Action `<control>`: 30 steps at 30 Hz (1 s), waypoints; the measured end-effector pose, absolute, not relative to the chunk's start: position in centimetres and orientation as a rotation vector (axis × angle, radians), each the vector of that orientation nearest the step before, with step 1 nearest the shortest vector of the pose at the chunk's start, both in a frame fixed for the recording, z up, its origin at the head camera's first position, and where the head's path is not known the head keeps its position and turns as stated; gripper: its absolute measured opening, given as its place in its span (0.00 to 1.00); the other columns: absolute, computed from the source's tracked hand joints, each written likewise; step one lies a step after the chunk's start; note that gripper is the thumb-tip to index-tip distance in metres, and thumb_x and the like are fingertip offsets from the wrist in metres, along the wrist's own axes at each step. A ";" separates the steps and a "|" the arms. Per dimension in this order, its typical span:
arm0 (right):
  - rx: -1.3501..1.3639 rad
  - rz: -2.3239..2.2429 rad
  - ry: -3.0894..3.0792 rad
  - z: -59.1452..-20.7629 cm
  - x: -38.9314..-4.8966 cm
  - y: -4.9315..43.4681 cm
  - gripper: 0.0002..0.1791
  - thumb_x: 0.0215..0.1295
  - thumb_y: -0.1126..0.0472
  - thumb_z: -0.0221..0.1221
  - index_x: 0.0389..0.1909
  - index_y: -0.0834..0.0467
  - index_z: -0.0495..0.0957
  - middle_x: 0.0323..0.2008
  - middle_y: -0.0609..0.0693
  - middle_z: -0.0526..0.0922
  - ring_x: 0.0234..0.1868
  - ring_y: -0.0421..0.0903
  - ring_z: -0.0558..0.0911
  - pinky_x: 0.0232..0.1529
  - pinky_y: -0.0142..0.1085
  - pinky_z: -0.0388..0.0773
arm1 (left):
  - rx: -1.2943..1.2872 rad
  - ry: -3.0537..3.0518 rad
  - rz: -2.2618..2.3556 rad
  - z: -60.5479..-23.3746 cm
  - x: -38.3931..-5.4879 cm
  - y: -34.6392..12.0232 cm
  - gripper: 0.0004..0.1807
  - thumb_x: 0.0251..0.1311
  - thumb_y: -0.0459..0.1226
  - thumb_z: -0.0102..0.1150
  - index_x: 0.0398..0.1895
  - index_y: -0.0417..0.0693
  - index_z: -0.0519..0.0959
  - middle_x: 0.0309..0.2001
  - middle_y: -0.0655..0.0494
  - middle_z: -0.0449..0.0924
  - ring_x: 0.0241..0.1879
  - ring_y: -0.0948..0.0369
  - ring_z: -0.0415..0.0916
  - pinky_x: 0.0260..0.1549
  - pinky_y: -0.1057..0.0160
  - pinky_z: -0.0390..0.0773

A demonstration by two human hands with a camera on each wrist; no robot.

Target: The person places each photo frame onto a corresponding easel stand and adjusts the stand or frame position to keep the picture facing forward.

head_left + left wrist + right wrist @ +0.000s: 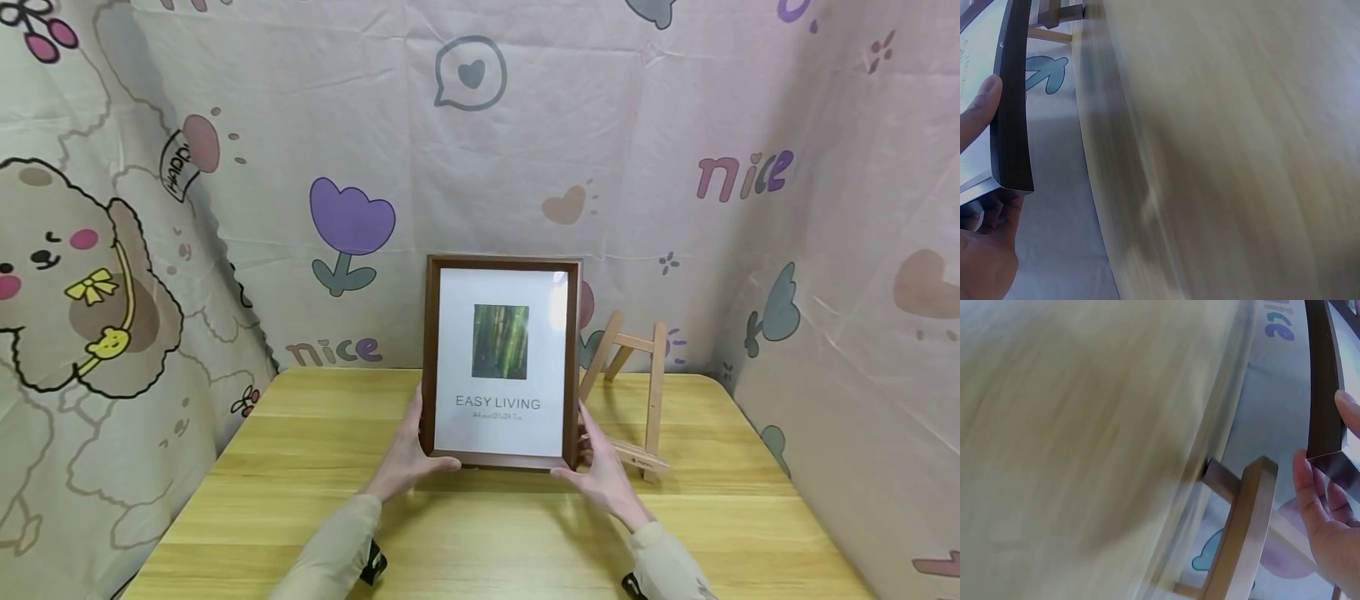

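A brown picture frame (501,350) stands upright between my hands, its front towards me, showing a green bamboo picture and the words "EASY LIVING". My left hand (405,458) grips the lower left corner, thumb along the front of the bottom edge. At the lower right corner my right hand (602,471) holds it the same way. The left wrist view shows the frame's dark edge (1013,106) raised over the table, the left thumb (984,107) on its front. From the right wrist, curled fingers (1311,494) support the corner from below and behind.
A small wooden easel (655,392) stands on the table just right of the frame, partly hidden behind it and close to my right hand. The wood-grain table (315,433) ends at a patterned cloth backdrop (480,167), with cloth on both sides too.
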State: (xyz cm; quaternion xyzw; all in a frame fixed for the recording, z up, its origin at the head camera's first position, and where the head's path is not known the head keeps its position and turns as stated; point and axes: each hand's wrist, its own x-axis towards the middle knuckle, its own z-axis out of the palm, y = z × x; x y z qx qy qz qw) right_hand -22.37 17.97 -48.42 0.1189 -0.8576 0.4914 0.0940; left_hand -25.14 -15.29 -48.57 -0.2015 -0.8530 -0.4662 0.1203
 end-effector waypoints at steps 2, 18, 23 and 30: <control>0.344 1.426 -2.555 -48.4 -22.3 18.4 0.67 0.42 0.69 0.78 0.81 0.56 0.46 0.53 0.60 0.75 0.45 0.48 0.80 0.45 0.32 0.85 | -0.585 -2.503 -1.366 -48.5 -25.3 -14.9 0.80 0.34 0.49 0.86 0.83 0.52 0.32 0.83 0.47 0.37 0.80 0.41 0.43 0.75 0.35 0.51; 0.316 1.346 -2.564 -47.9 -21.9 21.3 0.67 0.45 0.66 0.78 0.81 0.56 0.43 0.52 0.61 0.75 0.41 0.45 0.79 0.41 0.31 0.83 | -0.668 -2.481 -1.365 -48.2 -26.7 -12.0 0.80 0.33 0.47 0.87 0.82 0.48 0.34 0.83 0.45 0.38 0.81 0.43 0.43 0.77 0.38 0.51; 0.330 1.366 -2.538 -47.8 -21.9 22.0 0.66 0.46 0.66 0.78 0.81 0.61 0.44 0.50 0.62 0.75 0.44 0.49 0.79 0.44 0.34 0.85 | -0.709 -2.469 -1.338 -48.1 -27.1 -11.1 0.80 0.34 0.46 0.86 0.82 0.41 0.34 0.83 0.41 0.37 0.80 0.41 0.43 0.76 0.37 0.51; 0.313 1.321 -2.543 -47.6 -21.8 23.2 0.64 0.46 0.65 0.78 0.79 0.66 0.45 0.48 0.63 0.76 0.46 0.52 0.80 0.46 0.36 0.85 | -0.733 -2.469 -1.356 -47.9 -27.6 -9.9 0.80 0.35 0.46 0.86 0.82 0.48 0.32 0.83 0.47 0.36 0.81 0.46 0.42 0.77 0.40 0.51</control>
